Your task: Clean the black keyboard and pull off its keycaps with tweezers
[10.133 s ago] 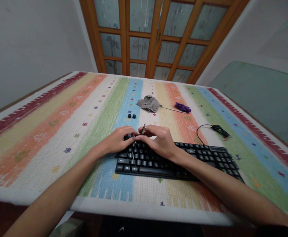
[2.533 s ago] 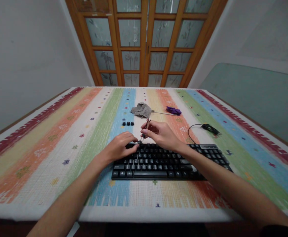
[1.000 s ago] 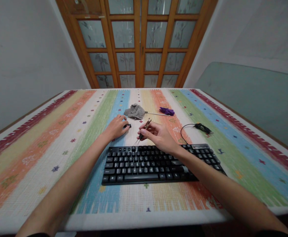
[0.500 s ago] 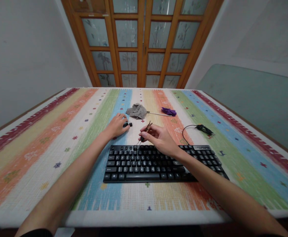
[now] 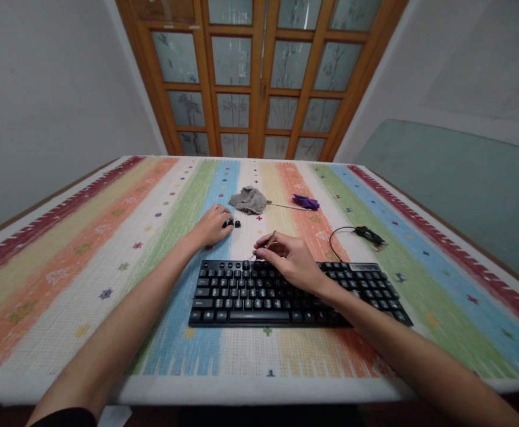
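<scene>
My right hand (image 5: pixel 286 255) pinches a keycap puller with a thin brown handle (image 5: pixel 270 239). Its fine wire end (image 5: pixel 254 257) is by the top row of the black keyboard (image 5: pixel 259 302), left of its middle; whether it grips a key is too small to tell. My left hand (image 5: pixel 213 226) rests on the cloth behind the keyboard's left part, fingers apart and slightly bent. Small black keycaps lie at its fingertips, one of them (image 5: pixel 237 224) just to the right; the others are partly hidden by the fingers.
A crumpled grey cloth (image 5: pixel 249 201) lies beyond my left hand. To its right are a thin rod (image 5: pixel 286 206) and a purple cloth (image 5: pixel 305 202). The keyboard's bundled cable (image 5: pixel 368 235) sits at the right. A striped tablecloth (image 5: pixel 81 284) covers the table; wooden doors stand behind.
My right hand has turned a little, and the puller's handle leans lower, its wires less visible above the top row. My left hand stays by the keycaps. The whole view has shifted slightly.
</scene>
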Tool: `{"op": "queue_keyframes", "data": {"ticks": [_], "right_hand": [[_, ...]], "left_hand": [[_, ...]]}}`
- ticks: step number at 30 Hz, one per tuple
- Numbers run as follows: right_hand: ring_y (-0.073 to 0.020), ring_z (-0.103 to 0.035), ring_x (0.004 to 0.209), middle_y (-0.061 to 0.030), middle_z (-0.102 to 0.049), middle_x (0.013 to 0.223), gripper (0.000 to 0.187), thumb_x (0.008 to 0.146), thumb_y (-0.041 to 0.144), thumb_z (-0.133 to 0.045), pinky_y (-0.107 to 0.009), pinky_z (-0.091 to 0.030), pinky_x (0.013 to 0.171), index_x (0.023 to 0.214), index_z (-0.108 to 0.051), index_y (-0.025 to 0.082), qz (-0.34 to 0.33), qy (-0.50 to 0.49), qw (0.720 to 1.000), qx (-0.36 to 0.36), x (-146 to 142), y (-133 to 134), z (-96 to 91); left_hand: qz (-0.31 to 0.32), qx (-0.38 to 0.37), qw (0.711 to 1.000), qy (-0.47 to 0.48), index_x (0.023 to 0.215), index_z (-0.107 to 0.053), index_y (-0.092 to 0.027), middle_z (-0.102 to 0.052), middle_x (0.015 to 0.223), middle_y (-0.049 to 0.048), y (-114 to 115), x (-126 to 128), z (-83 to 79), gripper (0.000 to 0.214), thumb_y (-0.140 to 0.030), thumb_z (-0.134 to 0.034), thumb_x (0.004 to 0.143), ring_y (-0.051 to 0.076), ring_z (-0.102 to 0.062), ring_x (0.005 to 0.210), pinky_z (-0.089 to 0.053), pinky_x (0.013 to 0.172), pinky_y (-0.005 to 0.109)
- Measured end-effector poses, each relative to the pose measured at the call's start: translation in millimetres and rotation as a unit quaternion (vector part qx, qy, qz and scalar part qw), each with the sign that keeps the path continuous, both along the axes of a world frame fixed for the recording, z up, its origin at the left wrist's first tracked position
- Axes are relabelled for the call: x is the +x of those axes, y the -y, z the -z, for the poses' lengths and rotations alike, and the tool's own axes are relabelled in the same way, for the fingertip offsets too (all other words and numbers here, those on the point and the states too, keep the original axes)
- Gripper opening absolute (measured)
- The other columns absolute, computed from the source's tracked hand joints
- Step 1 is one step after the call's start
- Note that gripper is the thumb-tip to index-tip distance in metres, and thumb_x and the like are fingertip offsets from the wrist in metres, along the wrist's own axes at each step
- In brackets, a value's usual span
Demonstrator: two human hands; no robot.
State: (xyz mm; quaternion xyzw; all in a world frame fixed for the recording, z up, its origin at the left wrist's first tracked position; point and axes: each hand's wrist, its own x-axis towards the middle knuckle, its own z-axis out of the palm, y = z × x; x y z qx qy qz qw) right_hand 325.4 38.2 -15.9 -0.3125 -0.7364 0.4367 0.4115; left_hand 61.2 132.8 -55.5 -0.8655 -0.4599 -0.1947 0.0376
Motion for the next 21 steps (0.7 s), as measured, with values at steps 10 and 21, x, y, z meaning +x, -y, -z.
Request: {"op": "queue_keyframes", "data": {"ticks": [10,21], "right_hand": [[-0.0194,-0.072,0.078,-0.0067,-0.073,0.088,0.037,0.087,0.055,-0.071,-0.034,-0.06,0.073,0.089,-0.068,0.018,0.022,-0.002,1.0,0.0,-6.9,1.2,2.7],[-0.0195,-0.071,0.07,-0.0057,-0.075,0.086,0.032,0.09,0.052,-0.069,-0.032,-0.058,0.066,0.083,-0.071,0.021,0.054,0.027,0.993,0.097,-19.6,4.8,-1.2]], "left_hand": [[-0.002,0.013,0.999,0.04,0.104,-0.07,-0.019,-0.064,0.114,0.0111,8.5,0.4,-7.8,0.02,-0.025,-0.058,0.09,0.03,-0.054,0.111,-0.046,0.101,0.049],[0.104,-0.096,0.98,0.14,0.099,-0.071,-0.024,-0.072,0.103,0.0048,84.2,23.5,-23.0,0.022,-0.016,-0.053,0.089,0.025,-0.061,0.103,-0.05,0.096,0.045]]}}
